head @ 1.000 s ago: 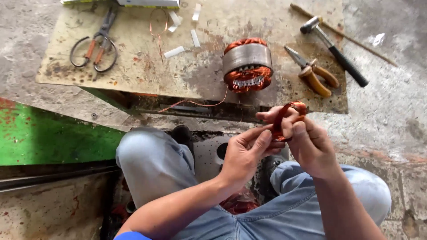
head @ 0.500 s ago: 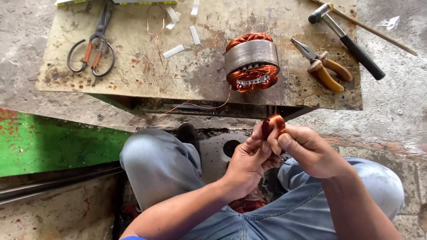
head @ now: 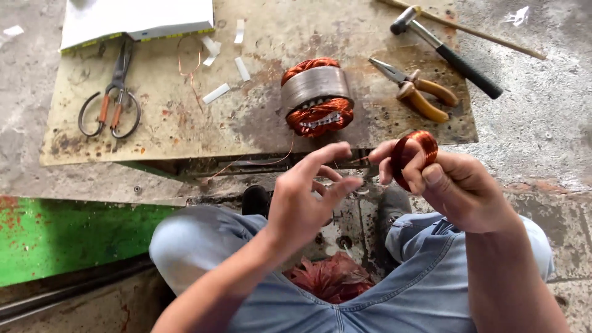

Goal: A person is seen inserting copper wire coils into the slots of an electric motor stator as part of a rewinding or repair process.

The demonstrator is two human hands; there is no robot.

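Copper-wire coil, a small reddish ring [head: 412, 155], sits right of centre, clamped in your right hand [head: 459, 188] fingers, ring opening facing left toward your left hand [head: 305, 200], whose fingers are spread apart, empty, just beside it.

A small coil of shiny copper wire [head: 414, 155], wound into a tight reddish ring, is standing nearly on edge in the right hand [head: 459, 188], whose thumb and fingers are pinching around its rim. It is hanging above the knees, just beside the low worktable's near edge.
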